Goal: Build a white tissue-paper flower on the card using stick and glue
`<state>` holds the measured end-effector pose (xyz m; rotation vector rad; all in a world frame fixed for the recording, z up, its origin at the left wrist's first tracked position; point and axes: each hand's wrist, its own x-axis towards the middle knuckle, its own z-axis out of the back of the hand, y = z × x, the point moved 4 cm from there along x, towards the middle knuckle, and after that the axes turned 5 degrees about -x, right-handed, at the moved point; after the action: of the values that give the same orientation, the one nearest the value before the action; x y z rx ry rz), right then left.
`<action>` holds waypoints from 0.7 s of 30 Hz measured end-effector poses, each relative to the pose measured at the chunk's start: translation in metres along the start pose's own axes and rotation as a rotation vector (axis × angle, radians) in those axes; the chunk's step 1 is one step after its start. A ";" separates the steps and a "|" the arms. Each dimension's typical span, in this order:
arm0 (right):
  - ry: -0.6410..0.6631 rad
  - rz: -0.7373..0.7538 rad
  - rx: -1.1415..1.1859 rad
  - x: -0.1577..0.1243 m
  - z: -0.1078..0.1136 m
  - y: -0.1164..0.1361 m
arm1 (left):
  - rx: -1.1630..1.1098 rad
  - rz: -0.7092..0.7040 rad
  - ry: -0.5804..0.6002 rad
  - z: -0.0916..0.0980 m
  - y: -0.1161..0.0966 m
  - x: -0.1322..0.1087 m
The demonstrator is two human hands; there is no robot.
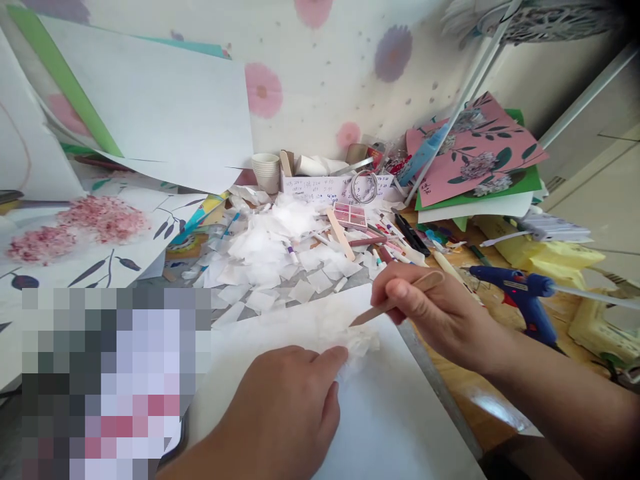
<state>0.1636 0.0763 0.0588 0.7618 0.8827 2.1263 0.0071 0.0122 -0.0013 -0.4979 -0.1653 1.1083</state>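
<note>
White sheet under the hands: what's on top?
A cluster of thin, whitish pieces lies on the white sheet. The left hand touches the cluster's edge; the right hand holds a wooden stick pointing at it. What's beneath the left hand is covered.

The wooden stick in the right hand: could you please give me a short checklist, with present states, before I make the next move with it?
1. Right hand has a grip on the wooden stick: ok.
2. Pointed end of the stick aims at the white pieces on the sheet: ok.
3. Stick touches these pieces: cannot tell; tip and pieces blend together.
4. Left hand is at the sheet, index finger beside the pieces: ok.
5. Area behind the sheet is tidy: not ok; loose white scraps lie scattered there.
6. Blue glue gun is off the sheet: ok, it lies to the right.
</note>
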 end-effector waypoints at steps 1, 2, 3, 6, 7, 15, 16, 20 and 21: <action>0.029 -0.007 -0.016 0.001 -0.005 0.000 | 0.004 0.002 -0.003 0.000 0.000 0.000; 0.062 -0.011 -0.045 0.001 -0.010 0.000 | 0.008 0.000 -0.007 0.000 0.000 0.000; 0.094 -0.012 -0.081 0.002 -0.014 0.000 | 0.011 -0.007 -0.010 0.000 0.000 0.000; 0.159 -0.021 -0.204 0.003 -0.023 -0.002 | 0.011 -0.027 -0.012 -0.001 0.000 -0.001; 0.181 -0.026 -0.237 0.003 -0.025 -0.003 | 0.009 -0.033 -0.014 -0.001 0.000 -0.001; 0.185 0.104 -0.391 0.003 -0.035 -0.009 | -0.037 0.072 -0.100 0.007 0.007 -0.001; 0.173 0.144 -0.418 0.002 -0.036 -0.008 | -0.039 0.082 -0.102 0.007 0.008 -0.001; 0.110 0.232 -0.484 -0.001 -0.041 -0.005 | -0.037 0.097 -0.090 0.009 0.007 0.000; 0.104 0.213 -0.471 -0.001 -0.041 -0.006 | -0.039 0.103 -0.087 0.009 0.008 0.001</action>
<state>0.1369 0.0645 0.0295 0.5193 0.3317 2.4493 -0.0023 0.0182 0.0029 -0.4977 -0.2403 1.2307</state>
